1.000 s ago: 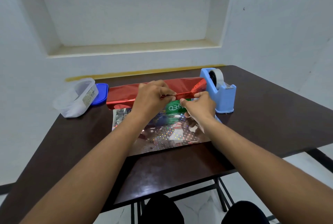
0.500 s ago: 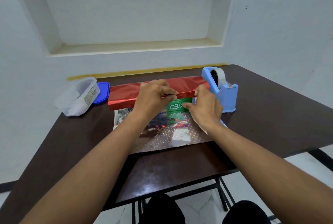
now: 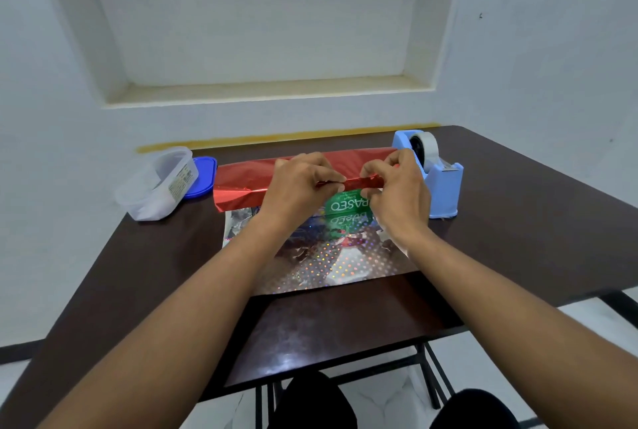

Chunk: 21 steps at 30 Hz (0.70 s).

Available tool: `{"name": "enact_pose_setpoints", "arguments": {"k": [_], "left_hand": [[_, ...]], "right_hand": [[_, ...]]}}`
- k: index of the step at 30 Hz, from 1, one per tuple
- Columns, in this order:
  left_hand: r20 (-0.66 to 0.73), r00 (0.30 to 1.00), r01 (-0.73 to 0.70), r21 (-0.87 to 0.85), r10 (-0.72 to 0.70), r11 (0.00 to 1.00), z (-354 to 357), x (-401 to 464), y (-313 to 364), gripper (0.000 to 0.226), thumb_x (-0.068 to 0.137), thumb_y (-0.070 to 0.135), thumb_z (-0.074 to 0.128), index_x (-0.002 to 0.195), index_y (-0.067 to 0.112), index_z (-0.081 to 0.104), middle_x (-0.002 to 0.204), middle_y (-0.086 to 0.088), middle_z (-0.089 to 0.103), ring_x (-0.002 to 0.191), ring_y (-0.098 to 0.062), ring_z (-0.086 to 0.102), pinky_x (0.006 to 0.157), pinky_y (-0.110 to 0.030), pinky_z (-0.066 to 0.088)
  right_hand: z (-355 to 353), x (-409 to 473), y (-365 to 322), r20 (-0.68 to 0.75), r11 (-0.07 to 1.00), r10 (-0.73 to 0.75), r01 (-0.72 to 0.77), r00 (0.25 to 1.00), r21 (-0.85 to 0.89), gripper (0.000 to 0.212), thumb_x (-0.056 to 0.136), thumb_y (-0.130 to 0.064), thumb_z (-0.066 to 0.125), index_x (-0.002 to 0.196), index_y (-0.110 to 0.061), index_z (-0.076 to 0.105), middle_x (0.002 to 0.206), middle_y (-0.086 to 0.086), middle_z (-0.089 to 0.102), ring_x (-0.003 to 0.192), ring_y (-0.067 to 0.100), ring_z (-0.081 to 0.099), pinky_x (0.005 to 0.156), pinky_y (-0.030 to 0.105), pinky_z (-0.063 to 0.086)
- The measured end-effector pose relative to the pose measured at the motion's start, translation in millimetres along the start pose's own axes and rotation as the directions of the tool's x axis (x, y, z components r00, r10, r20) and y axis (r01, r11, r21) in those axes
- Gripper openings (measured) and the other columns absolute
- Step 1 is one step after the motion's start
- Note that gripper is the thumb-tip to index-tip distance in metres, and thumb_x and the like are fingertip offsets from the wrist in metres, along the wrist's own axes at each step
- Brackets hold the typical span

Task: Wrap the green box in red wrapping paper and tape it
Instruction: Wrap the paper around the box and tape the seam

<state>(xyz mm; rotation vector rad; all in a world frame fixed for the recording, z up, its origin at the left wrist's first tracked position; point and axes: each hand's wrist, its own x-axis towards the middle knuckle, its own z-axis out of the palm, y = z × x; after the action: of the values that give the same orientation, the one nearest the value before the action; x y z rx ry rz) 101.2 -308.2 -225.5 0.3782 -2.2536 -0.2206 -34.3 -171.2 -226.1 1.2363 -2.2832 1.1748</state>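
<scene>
Pinching red wrapping paper [image 3: 241, 183] (both hands) over green box [image 3: 347, 206].

Dark brown table [image 3: 518, 239] against white wall [image 3: 535, 49] with recessed niche [image 3: 262, 31]. Clear plastic container [image 3: 158, 183] at table's far left, lying tilted, label on side. Blue lid [image 3: 202, 178] just behind it, touching. Yellow strip [image 3: 276, 137] along wall at table's back edge.
</scene>
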Motion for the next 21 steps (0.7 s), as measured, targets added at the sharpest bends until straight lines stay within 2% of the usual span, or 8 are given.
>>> {"name": "enact_pose_setpoints", "arguments": {"k": [4,8,12,14,16,17,19,21], "left_hand": [[0.063,0.998,-0.002,0.033,0.000,0.999,-10.5,-2.1,3.1,0.015,0.089,0.027,0.080,0.103,0.030,0.084,0.099,0.010,0.075,0.096,-0.022,0.066,0.087,-0.050,0.048],[0.024,0.998,0.063,0.050,-0.064,0.997,-27.0,-7.0,-2.2,0.013,0.084,0.019,0.082,0.095,0.024,0.086,0.093,0.006,0.079,0.085,-0.016,0.068,0.083,-0.043,0.058],[0.010,0.997,0.077,0.005,-0.077,0.997,-31.8,-8.9,-3.3,0.013,0.083,0.015,0.082,0.094,0.020,0.086,0.090,0.003,0.079,0.079,-0.013,0.071,0.078,-0.038,0.060],[0.012,0.997,0.076,0.001,-0.076,0.997,-29.6,-8.4,-3.5,0.012,0.084,0.016,0.083,0.095,0.020,0.086,0.091,0.004,0.078,0.083,-0.013,0.070,0.079,-0.040,0.060],[0.006,0.996,0.087,0.000,-0.087,0.996,-27.8,-8.3,-4.8,0.013,0.085,0.017,0.083,0.097,0.021,0.086,0.093,0.005,0.078,0.085,-0.013,0.069,0.082,-0.043,0.059],[0.004,0.996,0.089,0.000,-0.089,0.996,-27.0,-8.4,-5.6,0.013,0.085,0.018,0.083,0.097,0.021,0.085,0.093,0.006,0.078,0.086,-0.013,0.069,0.082,-0.044,0.059],[0.001,0.996,0.086,0.006,-0.086,0.996,-25.6,-9.1,-7.9,0.013,0.086,0.019,0.083,0.098,0.023,0.085,0.093,0.007,0.077,0.087,-0.014,0.069,0.083,-0.047,0.058],[0.003,0.996,0.087,-0.001,-0.087,0.996,-24.2,-9.5,-9.8,0.013,0.086,0.020,0.082,0.098,0.024,0.085,0.093,0.008,0.077,0.088,-0.015,0.069,0.083,-0.049,0.057]], "right_hand": [[-3.0,1.1,-1.5,0.044,1.000,-0.008,0.009,0.999,-0.007,0.037,0.077,-0.010,0.084,0.102,-0.034,0.070,0.105,-0.009,0.041,0.092,0.014,0.052,0.069,0.037,0.052],[-2.8,1.3,-0.5,0.059,1.000,-0.011,0.012,0.998,-0.018,0.036,0.079,-0.013,0.084,0.103,-0.036,0.069,0.104,-0.008,0.040,0.090,0.014,0.052,0.067,0.036,0.052],[-8.7,7.8,1.2,0.158,0.998,0.030,-0.037,0.987,0.043,0.033,0.082,-0.015,0.083,0.105,-0.035,0.072,0.104,-0.008,0.044,0.086,0.013,0.053,0.070,0.029,0.043],[-18.3,14.2,2.8,0.196,0.989,0.033,-0.060,0.980,0.133,0.029,0.082,-0.013,0.082,0.103,-0.032,0.077,0.093,-0.010,0.051,0.076,0.008,0.054,0.073,0.026,0.044],[-34.2,21.9,4.9,0.128,0.980,0.055,-0.078,0.990,0.185,0.024,0.083,-0.011,0.077,0.099,-0.028,0.081,0.081,-0.017,0.057,0.067,0.002,0.056,0.072,0.018,0.046],[-43.9,26.5,6.7,0.064,0.982,0.080,-0.089,0.995,0.165,0.023,0.083,-0.011,0.072,0.097,-0.027,0.082,0.083,-0.015,0.062,0.071,0.004,0.060,0.072,0.017,0.047],[-63.8,38.3,14.4,-0.034,0.988,0.153,-0.153,0.988,0.017,0.022,0.082,-0.015,0.065,0.092,-0.026,0.082,0.099,-0.002,0.069,0.086,0.023,0.067,0.072,0.025,0.046],[-80.0,51.9,28.1,-0.007,0.943,0.280,-0.277,0.960,-0.184,0.013,0.081,-0.022,0.062,0.080,-0.020,0.074,0.104,0.004,0.063,0.085,0.033,0.060,0.066,0.030,0.044]]}}
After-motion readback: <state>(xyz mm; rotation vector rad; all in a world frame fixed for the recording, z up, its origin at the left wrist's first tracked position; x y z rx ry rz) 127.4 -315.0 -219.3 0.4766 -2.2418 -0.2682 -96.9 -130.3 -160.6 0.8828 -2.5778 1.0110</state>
